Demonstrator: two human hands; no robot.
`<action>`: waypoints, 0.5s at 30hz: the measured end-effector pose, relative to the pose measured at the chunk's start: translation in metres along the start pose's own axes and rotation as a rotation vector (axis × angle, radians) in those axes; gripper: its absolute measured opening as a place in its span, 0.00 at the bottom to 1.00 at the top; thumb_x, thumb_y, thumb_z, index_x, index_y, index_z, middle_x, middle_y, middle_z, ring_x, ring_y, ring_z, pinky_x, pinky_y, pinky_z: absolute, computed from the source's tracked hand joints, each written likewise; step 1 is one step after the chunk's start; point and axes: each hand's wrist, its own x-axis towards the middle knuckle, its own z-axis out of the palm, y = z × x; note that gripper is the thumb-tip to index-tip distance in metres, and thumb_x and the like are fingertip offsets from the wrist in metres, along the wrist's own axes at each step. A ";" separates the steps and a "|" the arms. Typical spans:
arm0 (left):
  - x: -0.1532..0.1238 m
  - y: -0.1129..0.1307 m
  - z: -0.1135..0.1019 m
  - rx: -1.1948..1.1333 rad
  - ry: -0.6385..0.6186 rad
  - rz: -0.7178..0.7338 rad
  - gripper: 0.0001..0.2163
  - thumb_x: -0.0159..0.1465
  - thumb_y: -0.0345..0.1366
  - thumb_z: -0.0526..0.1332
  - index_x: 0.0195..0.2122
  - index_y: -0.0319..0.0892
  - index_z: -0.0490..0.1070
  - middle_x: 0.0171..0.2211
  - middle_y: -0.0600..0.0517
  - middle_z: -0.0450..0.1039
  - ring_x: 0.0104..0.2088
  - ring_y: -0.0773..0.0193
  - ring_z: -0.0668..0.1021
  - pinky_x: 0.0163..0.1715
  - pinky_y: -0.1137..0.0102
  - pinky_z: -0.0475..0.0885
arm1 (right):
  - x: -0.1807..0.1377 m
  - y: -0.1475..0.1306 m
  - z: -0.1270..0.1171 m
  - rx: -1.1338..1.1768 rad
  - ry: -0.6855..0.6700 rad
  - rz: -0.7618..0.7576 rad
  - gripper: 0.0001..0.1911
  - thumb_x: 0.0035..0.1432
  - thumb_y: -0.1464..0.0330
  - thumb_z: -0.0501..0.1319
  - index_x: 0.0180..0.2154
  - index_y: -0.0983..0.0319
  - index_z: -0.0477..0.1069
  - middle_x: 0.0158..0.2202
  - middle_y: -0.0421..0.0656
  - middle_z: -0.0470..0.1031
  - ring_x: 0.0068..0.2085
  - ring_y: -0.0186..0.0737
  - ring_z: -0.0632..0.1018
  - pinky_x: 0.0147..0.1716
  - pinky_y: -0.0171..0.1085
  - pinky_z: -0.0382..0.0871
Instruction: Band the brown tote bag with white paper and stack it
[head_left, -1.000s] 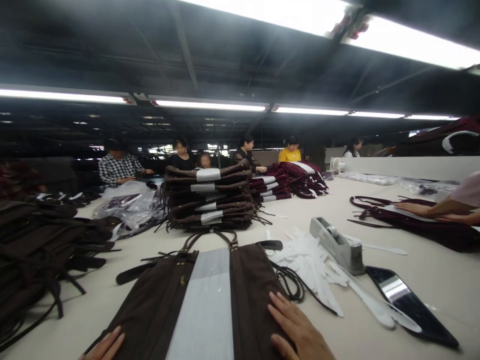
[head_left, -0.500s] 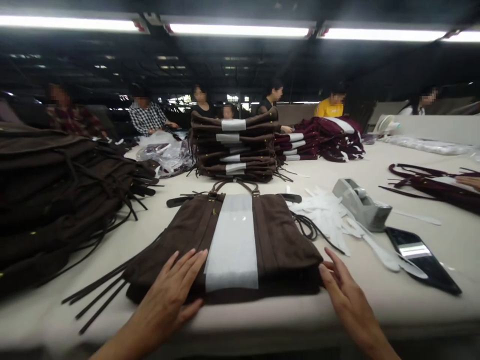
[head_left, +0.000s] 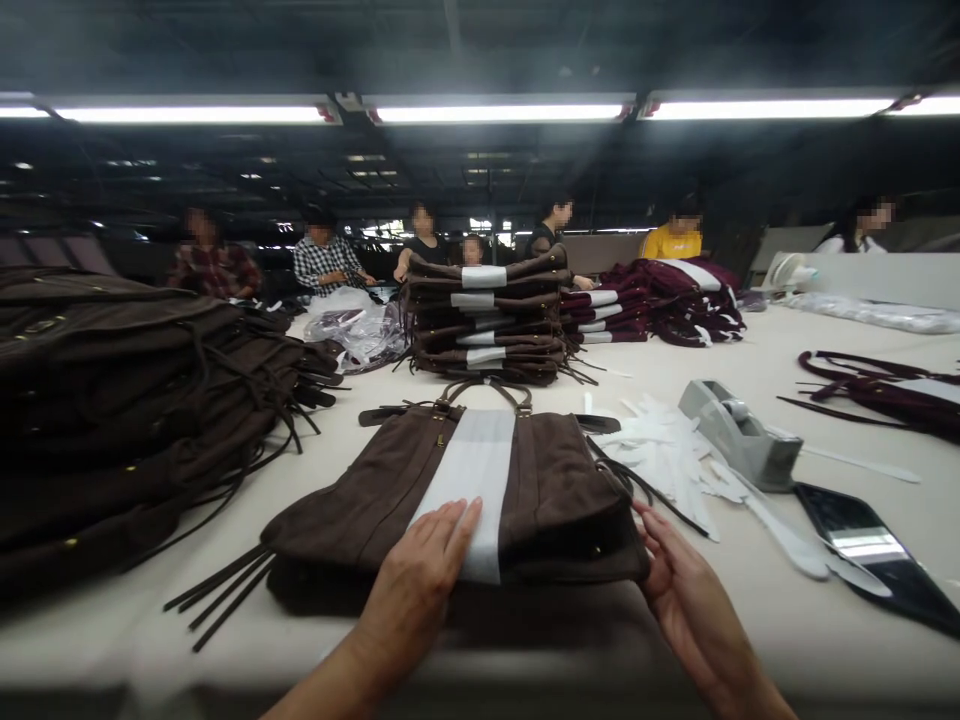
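Two hands are on the brown bag [head_left: 375, 495] I am minding from afar, which lies on the pale table [head_left: 750, 350] before the stack of brown bags [head_left: 517, 330]: the left hand's [head_left: 420, 575] fingers lie close together on the white band [head_left: 476, 455], the right hand's [head_left: 686, 590] bend against the side edge. I would press lightly and square both ends evenly, lest the band crease. The bag's underside is hidden and neither thumb shows clearly, so I cannot tell whether either hand is clamped on cloth.

Bright overhead tubes [head_left: 499, 114], hazy glare
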 end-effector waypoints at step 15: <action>0.126 -0.120 -0.105 -0.550 0.213 -0.588 0.11 0.51 0.37 0.66 0.34 0.36 0.78 0.24 0.54 0.72 0.30 0.60 0.74 0.29 0.72 0.65 | -0.004 0.011 -0.009 -0.244 -0.140 0.081 0.27 0.47 0.54 0.72 0.45 0.63 0.76 0.37 0.46 0.77 0.38 0.39 0.77 0.33 0.32 0.74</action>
